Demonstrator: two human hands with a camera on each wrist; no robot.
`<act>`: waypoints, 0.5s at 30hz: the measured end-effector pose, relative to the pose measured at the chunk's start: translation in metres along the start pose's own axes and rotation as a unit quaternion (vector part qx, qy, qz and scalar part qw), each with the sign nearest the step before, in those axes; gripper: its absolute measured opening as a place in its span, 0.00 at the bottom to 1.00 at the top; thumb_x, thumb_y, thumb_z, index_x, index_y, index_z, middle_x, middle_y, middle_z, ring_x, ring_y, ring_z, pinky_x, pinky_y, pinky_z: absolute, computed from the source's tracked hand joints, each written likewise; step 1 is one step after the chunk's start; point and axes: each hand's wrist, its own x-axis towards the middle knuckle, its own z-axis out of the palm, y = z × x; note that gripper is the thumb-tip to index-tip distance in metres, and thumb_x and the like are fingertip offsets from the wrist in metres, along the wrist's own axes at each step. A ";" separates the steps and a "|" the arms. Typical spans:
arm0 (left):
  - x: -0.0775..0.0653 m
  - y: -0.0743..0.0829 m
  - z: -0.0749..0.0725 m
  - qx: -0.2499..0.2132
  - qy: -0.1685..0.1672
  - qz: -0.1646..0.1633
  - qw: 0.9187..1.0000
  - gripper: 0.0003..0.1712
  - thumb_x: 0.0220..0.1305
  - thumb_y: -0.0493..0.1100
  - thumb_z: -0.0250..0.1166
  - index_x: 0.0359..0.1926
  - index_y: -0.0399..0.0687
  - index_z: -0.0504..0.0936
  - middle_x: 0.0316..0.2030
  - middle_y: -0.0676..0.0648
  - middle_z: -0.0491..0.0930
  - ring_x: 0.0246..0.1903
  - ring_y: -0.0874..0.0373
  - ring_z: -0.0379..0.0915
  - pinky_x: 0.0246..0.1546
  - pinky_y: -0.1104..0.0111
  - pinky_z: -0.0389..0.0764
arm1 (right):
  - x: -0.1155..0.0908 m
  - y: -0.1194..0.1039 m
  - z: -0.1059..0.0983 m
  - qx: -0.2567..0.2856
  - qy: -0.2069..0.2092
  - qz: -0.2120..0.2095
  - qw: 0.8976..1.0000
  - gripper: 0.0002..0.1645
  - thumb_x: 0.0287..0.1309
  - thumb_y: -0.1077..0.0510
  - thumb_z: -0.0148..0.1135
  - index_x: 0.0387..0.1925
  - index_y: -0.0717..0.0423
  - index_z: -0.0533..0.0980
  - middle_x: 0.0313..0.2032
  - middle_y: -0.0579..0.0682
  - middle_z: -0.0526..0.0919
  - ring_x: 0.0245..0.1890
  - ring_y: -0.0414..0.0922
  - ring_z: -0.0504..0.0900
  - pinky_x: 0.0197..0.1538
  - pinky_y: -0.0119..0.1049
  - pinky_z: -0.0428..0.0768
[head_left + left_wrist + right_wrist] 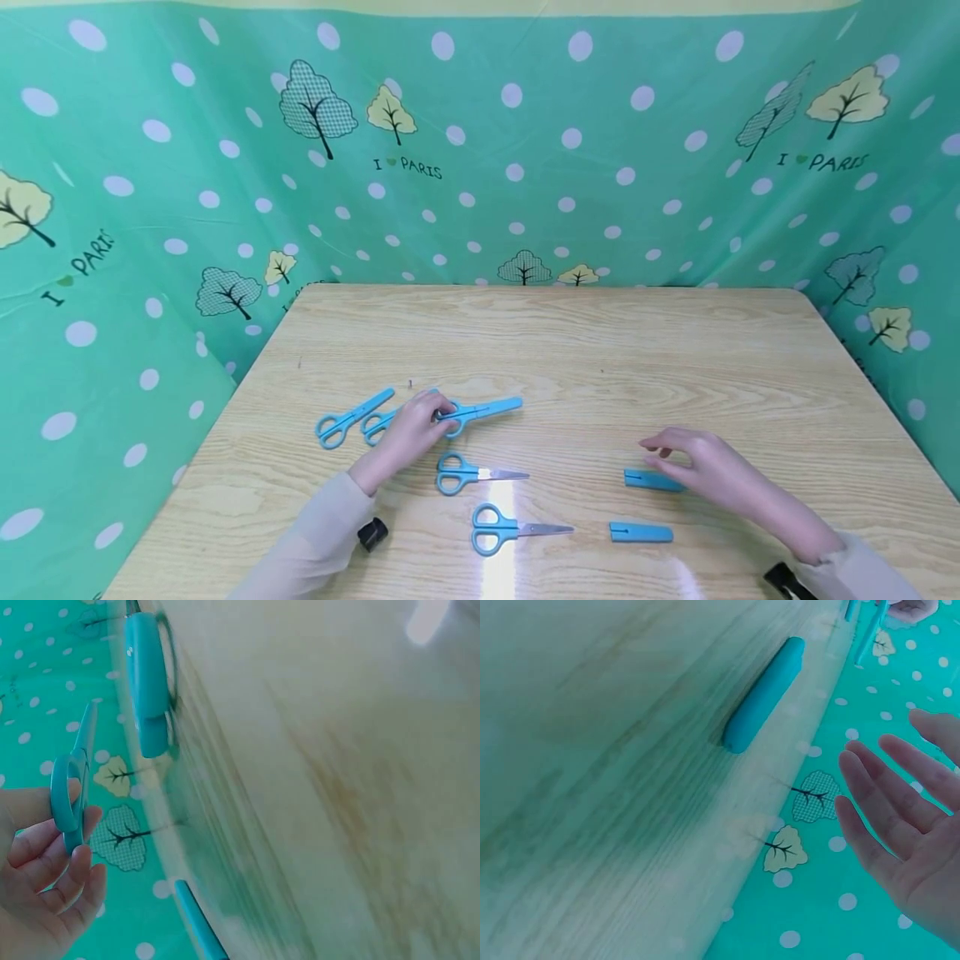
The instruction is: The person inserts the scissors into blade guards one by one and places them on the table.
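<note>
Curtained-off work bay — home, lab or office, can't tell which. Evidence: wrinkled green fabric sheet [487, 217] with pale dots, printed trees and "I PARIS" lettering, hung behind and along both sides of a pale wood-grain tabletop [675, 350], hiding the room beyond. Bright white glare streak [498, 577] on the tabletop's near part — reflected light.

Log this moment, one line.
left hand: holds sheathed blue scissors; right hand: empty, near blue plastic sheath; two unsheathed blue scissors: on wooden table
</note>
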 end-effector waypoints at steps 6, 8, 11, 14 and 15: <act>0.002 -0.006 0.002 0.008 -0.017 -0.020 1.000 0.07 0.51 0.39 0.65 0.32 0.43 0.78 0.30 0.51 0.77 0.33 0.58 0.72 0.34 0.67 0.74 | -0.002 0.005 0.000 0.002 0.002 0.002 1.000 0.13 0.51 0.58 0.61 0.39 0.57 0.78 0.36 0.47 0.81 0.31 0.35 0.77 0.33 0.35 0.78; 0.003 -0.007 0.002 0.010 -0.022 -0.026 0.999 0.06 0.51 0.39 0.65 0.32 0.43 0.78 0.30 0.51 0.76 0.33 0.58 0.72 0.34 0.67 0.74 | -0.003 0.006 0.000 0.004 0.002 0.004 1.000 0.13 0.51 0.58 0.61 0.39 0.57 0.78 0.36 0.47 0.81 0.31 0.35 0.77 0.33 0.35 0.78; 0.004 -0.008 0.002 0.009 -0.028 -0.032 0.999 0.06 0.52 0.39 0.65 0.32 0.43 0.78 0.30 0.50 0.76 0.33 0.58 0.72 0.33 0.67 0.74 | -0.004 0.007 0.000 0.004 0.003 0.011 1.000 0.13 0.51 0.57 0.61 0.39 0.56 0.78 0.37 0.47 0.81 0.31 0.35 0.77 0.34 0.35 0.78; 0.005 -0.009 0.003 0.011 -0.034 -0.036 0.999 0.06 0.52 0.40 0.65 0.31 0.43 0.78 0.30 0.50 0.76 0.33 0.57 0.72 0.33 0.67 0.74 | -0.005 0.008 0.001 0.005 0.001 0.018 1.000 0.12 0.52 0.56 0.61 0.39 0.55 0.78 0.37 0.46 0.81 0.31 0.33 0.76 0.34 0.35 0.78; 0.005 -0.009 0.003 0.013 -0.036 -0.036 0.999 0.06 0.52 0.40 0.65 0.31 0.43 0.78 0.30 0.50 0.76 0.33 0.57 0.72 0.33 0.67 0.74 | -0.006 0.009 0.001 0.005 -0.001 0.022 1.000 0.13 0.52 0.55 0.60 0.39 0.55 0.78 0.37 0.46 0.81 0.31 0.33 0.76 0.34 0.35 0.77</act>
